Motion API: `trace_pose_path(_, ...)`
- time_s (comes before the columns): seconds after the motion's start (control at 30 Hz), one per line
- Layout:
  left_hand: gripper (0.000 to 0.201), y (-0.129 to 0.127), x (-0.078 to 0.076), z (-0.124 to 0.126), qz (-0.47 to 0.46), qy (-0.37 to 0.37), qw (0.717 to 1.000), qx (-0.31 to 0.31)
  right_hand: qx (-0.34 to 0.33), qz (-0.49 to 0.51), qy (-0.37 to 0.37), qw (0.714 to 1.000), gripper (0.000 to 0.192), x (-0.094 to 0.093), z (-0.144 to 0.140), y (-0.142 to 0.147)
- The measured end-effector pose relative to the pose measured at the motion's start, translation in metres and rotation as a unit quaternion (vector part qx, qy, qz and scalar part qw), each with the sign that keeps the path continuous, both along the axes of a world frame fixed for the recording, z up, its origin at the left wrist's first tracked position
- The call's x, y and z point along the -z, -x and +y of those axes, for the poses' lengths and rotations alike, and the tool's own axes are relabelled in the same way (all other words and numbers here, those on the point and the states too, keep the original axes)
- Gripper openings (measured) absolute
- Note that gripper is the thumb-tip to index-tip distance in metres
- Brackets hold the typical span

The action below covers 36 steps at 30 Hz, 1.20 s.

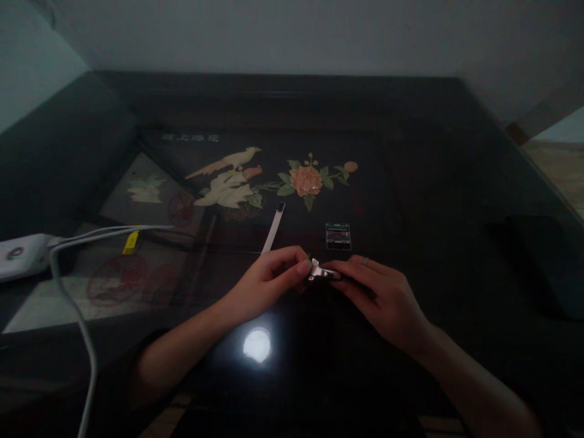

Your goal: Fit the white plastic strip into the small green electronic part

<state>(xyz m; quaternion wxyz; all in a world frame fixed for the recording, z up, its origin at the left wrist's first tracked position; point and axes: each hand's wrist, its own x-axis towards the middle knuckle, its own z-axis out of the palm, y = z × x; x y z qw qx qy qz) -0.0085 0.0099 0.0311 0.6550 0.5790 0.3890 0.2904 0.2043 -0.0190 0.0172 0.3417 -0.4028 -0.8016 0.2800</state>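
Observation:
Both my hands meet over the dark glossy table around a small shiny metal piece (322, 272) with a wider end on the left; its exact kind is unclear in the dim light. My left hand (280, 274) pinches that wider end between thumb and fingers. From the other side, my right hand (376, 289) grips the narrow end with its fingertips, and a ring shows on one finger. Just beyond lies a small clear rectangular case (338, 236) with dark and greenish strips inside. A slim whitish strip with a dark tip (274, 227) lies behind my left hand.
At left, a white plug-like box (22, 257) feeds white cables (73, 295), one with a yellow tag (131, 241). A dark flat object (547, 264) lies at right. The tabletop (424, 182) has bird and flower decoration and reflects a bright lamp near my arms.

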Motion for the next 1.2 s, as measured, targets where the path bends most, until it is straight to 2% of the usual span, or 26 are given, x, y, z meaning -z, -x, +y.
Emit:
trace_pose_path(0.43,0.035,0.0015,0.0045,-0.0013,0.038,-0.026,0.999,-0.008,0.004,-0.022,-0.011,1.0,0.019,0.0002,-0.0003,0.0005)
trace_pose_path(0.67,0.038,0.0022,-0.0002,-0.0008,0.045,-0.047,0.998,0.012,0.01,-0.019,-0.011,1.0,0.02,-0.0036,0.0008,0.0025)
trace_pose_path(0.93,0.041,0.0018,0.0043,-0.0008,0.046,-0.027,0.999,-0.007,0.008,-0.025,-0.016,1.0,0.02,-0.0043,0.0001,0.0023)
trace_pose_path(1.2,0.036,0.0025,0.0022,-0.0007,0.048,-0.046,0.998,0.008,0.01,-0.023,-0.012,1.0,0.021,-0.0029,0.0,0.0017)
